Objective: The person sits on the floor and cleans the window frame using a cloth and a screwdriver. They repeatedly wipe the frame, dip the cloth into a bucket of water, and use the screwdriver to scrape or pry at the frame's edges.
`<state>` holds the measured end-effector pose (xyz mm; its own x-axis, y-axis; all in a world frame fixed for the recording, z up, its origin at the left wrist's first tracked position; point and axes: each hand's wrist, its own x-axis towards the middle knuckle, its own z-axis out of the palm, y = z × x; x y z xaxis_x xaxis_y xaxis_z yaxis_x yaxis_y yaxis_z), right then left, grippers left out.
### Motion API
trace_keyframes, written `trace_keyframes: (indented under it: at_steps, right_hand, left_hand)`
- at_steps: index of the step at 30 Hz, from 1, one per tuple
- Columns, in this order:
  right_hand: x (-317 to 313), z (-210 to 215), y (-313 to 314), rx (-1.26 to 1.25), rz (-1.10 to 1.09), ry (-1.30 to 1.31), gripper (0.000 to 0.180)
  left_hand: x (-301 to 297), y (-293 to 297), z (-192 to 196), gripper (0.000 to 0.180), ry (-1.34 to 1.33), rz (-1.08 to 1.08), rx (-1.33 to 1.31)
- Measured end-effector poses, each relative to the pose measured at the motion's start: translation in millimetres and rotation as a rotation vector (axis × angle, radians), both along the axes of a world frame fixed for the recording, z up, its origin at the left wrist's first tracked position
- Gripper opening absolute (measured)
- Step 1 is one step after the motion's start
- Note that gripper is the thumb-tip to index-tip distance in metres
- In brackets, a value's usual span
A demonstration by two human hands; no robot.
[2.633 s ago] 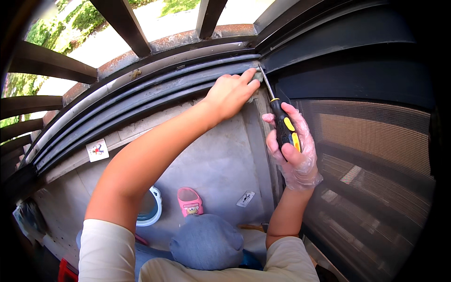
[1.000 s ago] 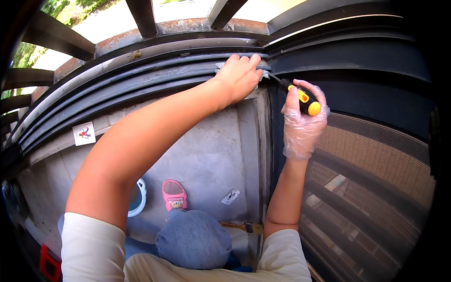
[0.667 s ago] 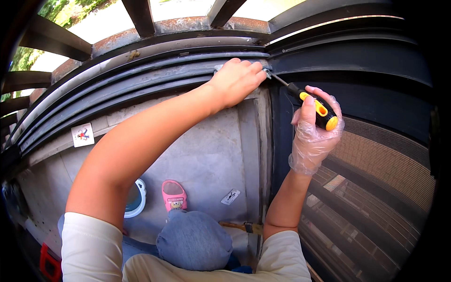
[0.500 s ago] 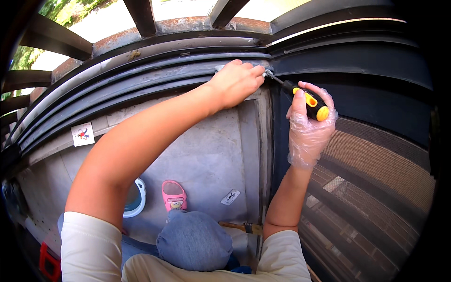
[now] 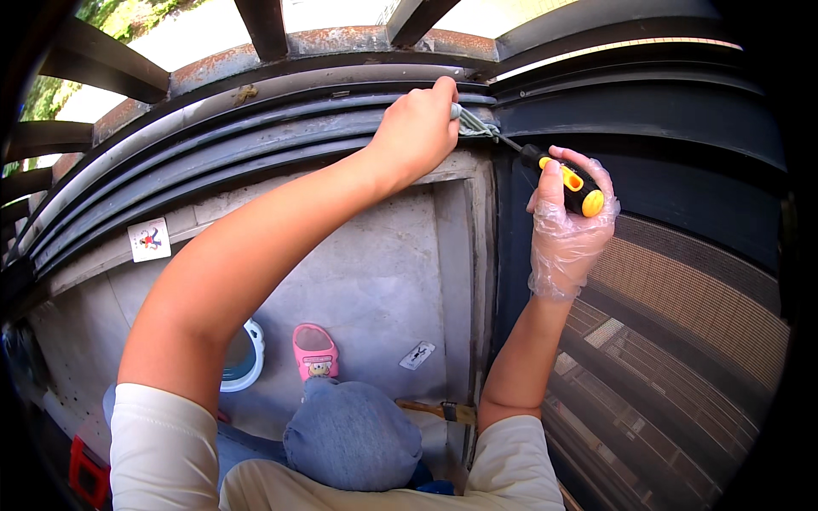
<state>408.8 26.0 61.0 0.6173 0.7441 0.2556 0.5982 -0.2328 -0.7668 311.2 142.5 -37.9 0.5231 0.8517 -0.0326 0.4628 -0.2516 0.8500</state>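
My right hand point(image 5: 569, 223), in a clear plastic glove, grips a screwdriver point(image 5: 573, 180) by its black and yellow handle. Its metal shaft points up and left into the corner of the grey window track point(image 5: 324, 121). At the tip lies a pale grey-green strip of cloth point(image 5: 474, 123), stretched into strands. My bare left hand point(image 5: 415, 128) is closed around the other end of this strip, above the track. The fingertips of that hand are partly turned away from view.
Dark metal bars point(image 5: 260, 30) stand beyond the track, with a dark frame and screen point(image 5: 682, 289) at right. Below are a blue-white basin point(image 5: 247, 358), a pink slipper point(image 5: 315, 351), a wooden-handled brush point(image 5: 439, 411) and cards, one on the ledge point(image 5: 149, 240). Something red point(image 5: 88, 473) sits lower left.
My left hand has pulled back from the corner to the left and up, drawing out the cloth strip. The screwdriver and right hand have shifted slightly right.
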Motion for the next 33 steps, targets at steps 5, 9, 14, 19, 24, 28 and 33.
trace_keyframes:
  at_steps: [5, 9, 14, 19, 24, 28, 33]
  right_hand:
    - [-6, -3, 0, -0.054, 0.080, -0.181, 0.022]
    - [-6, -2, -5, -0.181, 0.308, -0.301, 0.027]
    - [-7, 44, 1, -0.685, 0.234, -0.225, 0.034]
    - [-19, 61, 41, -1.140, 0.218, -0.482, 0.041]
    - [-12, 54, 39, -1.123, 0.253, -0.581, 0.036]
    - [-4, 46, 22, -1.041, 0.217, -0.442, 0.044]
    - [-4, 43, 15, -1.026, 0.291, -0.451, 0.048]
  left_hand:
    - [-5, -10, -9, 0.026, 0.032, -0.295, 0.356]
    - [0, -13, -20, 0.031, 0.167, -0.362, 0.569]
    - [6, -16, -16, 0.031, 0.317, -0.386, 0.634]
    - [17, -14, -4, 0.033, 0.516, -0.475, 0.576]
    - [8, -13, -10, 0.030, 0.545, -0.471, 0.670]
    - [2, -13, -8, 0.027, 0.600, -0.464, 0.710]
    - [-5, -15, 11, 0.025, 0.767, -0.572, 0.689]
